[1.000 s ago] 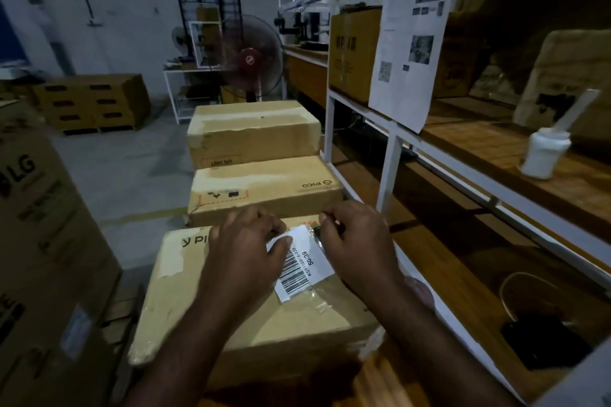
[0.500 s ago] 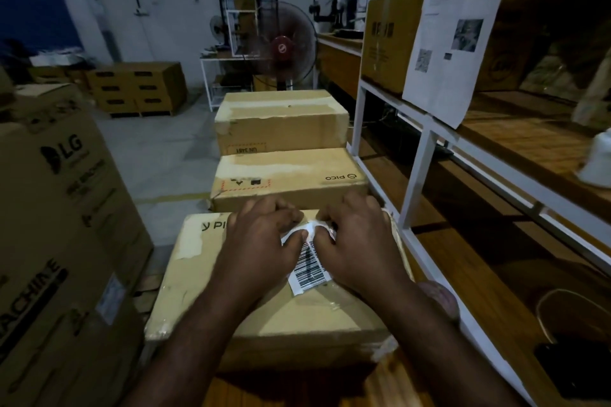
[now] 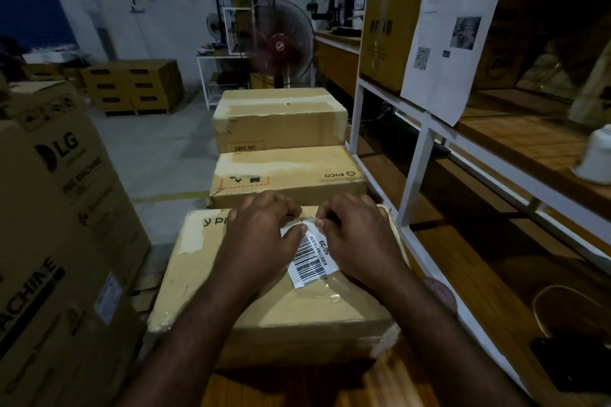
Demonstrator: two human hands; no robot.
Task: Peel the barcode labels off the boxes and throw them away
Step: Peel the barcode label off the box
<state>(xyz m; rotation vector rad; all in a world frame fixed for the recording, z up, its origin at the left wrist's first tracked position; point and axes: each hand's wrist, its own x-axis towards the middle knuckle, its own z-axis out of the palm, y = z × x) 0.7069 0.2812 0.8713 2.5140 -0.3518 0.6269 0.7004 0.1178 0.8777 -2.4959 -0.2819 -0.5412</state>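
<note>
At far left I see a tall LG carton [image 3: 66, 208], matte brown corrugated board with black lettering. Beside it lies the nearest cardboard box [image 3: 198, 274], flat and oblong, its top glossy with clear tape and its near right corner ragged. The left hand [image 3: 261, 241] sits on the box top, its thumb and curled fingers pinching the far left corner of the barcode label [image 3: 310, 261]. That label is a white paper rectangle with black bars, slanted on the box top between the two hands. Its far end is lifted and crumpled, and its near end lies flat. The right hand [image 3: 360, 241] pinches the lifted end with curled fingertips. To the right stands a white metal shelf rack [image 3: 416, 168] with wooden boards, bearing a white plastic bottle [image 3: 595, 158].
</note>
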